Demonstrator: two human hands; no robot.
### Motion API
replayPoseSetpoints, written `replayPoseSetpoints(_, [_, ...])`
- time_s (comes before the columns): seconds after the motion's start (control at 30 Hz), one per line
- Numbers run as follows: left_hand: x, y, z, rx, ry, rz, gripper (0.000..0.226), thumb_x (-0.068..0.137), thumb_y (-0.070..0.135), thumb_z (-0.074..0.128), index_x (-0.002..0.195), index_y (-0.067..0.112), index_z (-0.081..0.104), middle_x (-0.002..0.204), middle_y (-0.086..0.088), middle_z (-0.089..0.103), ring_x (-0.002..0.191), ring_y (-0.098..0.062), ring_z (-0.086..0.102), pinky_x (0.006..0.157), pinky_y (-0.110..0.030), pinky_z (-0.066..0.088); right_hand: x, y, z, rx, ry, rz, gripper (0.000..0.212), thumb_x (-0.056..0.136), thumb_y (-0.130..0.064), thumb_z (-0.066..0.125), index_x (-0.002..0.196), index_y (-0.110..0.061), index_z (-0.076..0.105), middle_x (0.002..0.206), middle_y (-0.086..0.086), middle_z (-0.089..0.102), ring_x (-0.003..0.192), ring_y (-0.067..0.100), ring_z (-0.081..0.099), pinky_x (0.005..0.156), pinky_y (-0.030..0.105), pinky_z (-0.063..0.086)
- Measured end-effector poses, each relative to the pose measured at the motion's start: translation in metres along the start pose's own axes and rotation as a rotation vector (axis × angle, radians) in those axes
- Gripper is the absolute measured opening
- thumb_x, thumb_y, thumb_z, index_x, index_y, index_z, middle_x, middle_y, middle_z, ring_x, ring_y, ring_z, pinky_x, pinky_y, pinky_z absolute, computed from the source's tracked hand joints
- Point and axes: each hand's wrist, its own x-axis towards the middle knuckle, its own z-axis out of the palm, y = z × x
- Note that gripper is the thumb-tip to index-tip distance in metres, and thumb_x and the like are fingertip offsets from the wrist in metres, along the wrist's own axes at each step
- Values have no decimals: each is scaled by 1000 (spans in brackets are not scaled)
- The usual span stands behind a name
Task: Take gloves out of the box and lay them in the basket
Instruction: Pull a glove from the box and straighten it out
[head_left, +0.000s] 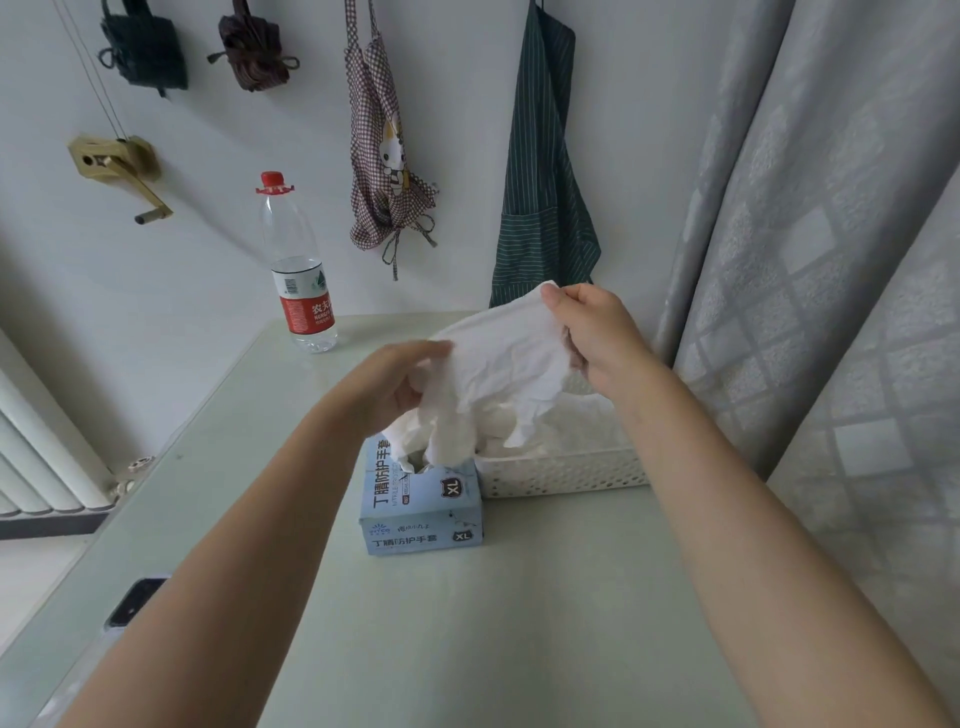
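Both hands — left (395, 382), right (597, 338) — fingers pinching white crumpled glove (498, 374) above box (421, 509), basket (566, 470).

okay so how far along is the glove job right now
Done: white gloves already seem to lie in the basket. In hand: the left hand and right hand hold one glove above it. Left: laying it down; more gloves poke from the box.
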Motion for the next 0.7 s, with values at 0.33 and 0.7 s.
replayPoseSetpoints(0.33, [73, 17, 33, 856, 422, 200, 18, 88, 20, 63, 105, 23, 67, 96, 2, 67, 75, -15, 62, 61, -24, 50, 33, 77, -42, -206, 235, 198, 33, 97, -24, 54, 68, -10, 49, 54, 7, 43, 46, 20, 41, 38, 22, 39])
replayPoseSetpoints(0.7, [82, -38, 94, 1081, 121, 394, 23, 93, 36, 59, 112, 25, 67, 119, 0, 59, 109, -19, 56, 94, -35, 46, 46, 83, -62, -238, 179, 229, 8, 93, -15, 55, 91, -8, 60, 71, 7, 54, 43, 18, 44, 34, 16, 33])
